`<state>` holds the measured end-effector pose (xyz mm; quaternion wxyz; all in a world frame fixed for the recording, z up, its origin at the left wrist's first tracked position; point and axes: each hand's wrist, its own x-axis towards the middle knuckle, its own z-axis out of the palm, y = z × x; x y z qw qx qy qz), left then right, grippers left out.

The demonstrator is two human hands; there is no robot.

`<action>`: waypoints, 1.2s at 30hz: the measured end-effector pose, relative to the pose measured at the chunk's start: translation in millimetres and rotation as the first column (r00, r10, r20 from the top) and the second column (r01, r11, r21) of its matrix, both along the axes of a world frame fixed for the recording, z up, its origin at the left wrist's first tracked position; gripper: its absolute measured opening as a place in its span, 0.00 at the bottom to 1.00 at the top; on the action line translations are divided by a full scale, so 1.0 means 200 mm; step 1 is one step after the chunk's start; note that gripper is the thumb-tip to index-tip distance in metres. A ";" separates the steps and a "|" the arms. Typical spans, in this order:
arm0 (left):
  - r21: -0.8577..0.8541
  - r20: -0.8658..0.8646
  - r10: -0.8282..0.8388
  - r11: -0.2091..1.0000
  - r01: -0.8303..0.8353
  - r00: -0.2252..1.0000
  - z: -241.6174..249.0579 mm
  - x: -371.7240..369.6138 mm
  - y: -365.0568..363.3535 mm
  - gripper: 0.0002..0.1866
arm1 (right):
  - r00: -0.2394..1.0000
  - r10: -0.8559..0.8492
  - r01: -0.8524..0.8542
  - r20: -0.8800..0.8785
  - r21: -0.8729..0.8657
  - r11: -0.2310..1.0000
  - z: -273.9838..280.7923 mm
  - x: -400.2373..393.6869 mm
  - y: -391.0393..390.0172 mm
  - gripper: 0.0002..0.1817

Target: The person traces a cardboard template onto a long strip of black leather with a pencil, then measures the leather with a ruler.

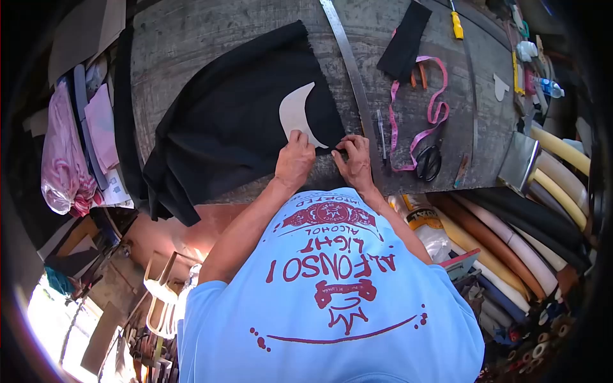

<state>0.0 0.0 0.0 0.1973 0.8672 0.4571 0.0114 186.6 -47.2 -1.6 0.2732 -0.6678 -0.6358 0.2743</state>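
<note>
A wide piece of black cloth [236, 108] lies on the worktable, its left part bunched in folds and hanging past the front edge. On its right side rests a cream curved pattern piece [295, 110], tapering to a point near the cloth's front corner. My left hand [295, 158] is closed, its bent fingers pressed on the lower part of the pattern piece. Just right of that point, my right hand [355, 159] pinches the black cloth's corner between thumb and fingers. A long metal ruler [348, 57] lies right of the cloth, beyond my right hand.
On the dark worktable [191, 35] lie a pink tape measure [437, 115], black-handled scissors [428, 163], a pen [381, 131], a black cloth strip [405, 41] and a yellow-handled screwdriver [457, 25]. Rolls of material [504, 236] stand at right. A pink plastic-wrapped bundle [62, 153] hangs at left.
</note>
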 end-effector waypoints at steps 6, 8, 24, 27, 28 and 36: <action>0.007 -0.008 -0.003 1.000 0.003 1.000 0.03 0.01 0.00 0.05 | 1.000 -0.018 0.018 -0.010 -0.014 1.000 0.01 0.00 -0.01 0.10; 0.009 -0.003 0.004 1.000 -0.004 1.000 0.03 0.02 0.01 0.05 | 1.000 -0.013 0.013 0.000 -0.012 1.000 0.02 0.00 0.01 0.10; -0.006 0.024 0.023 1.000 -0.023 0.999 0.05 0.02 0.00 0.05 | 0.997 0.065 -0.065 -0.031 0.013 0.998 0.02 0.05 -0.02 0.09; -0.027 0.070 0.062 0.998 -0.060 0.996 0.04 0.01 -0.01 0.05 | 0.998 0.069 -0.069 -0.012 0.026 0.997 0.02 0.04 -0.03 0.11; 0.019 0.085 0.072 0.997 -0.074 0.994 0.06 0.01 -0.02 0.05 | 0.998 0.066 -0.065 -0.009 0.024 0.998 0.03 0.03 -0.03 0.11; 0.153 0.030 0.033 0.988 -0.037 0.999 -0.03 -0.01 -0.07 0.07 | 0.986 0.139 -0.149 0.087 0.118 0.982 0.02 0.04 -0.05 0.13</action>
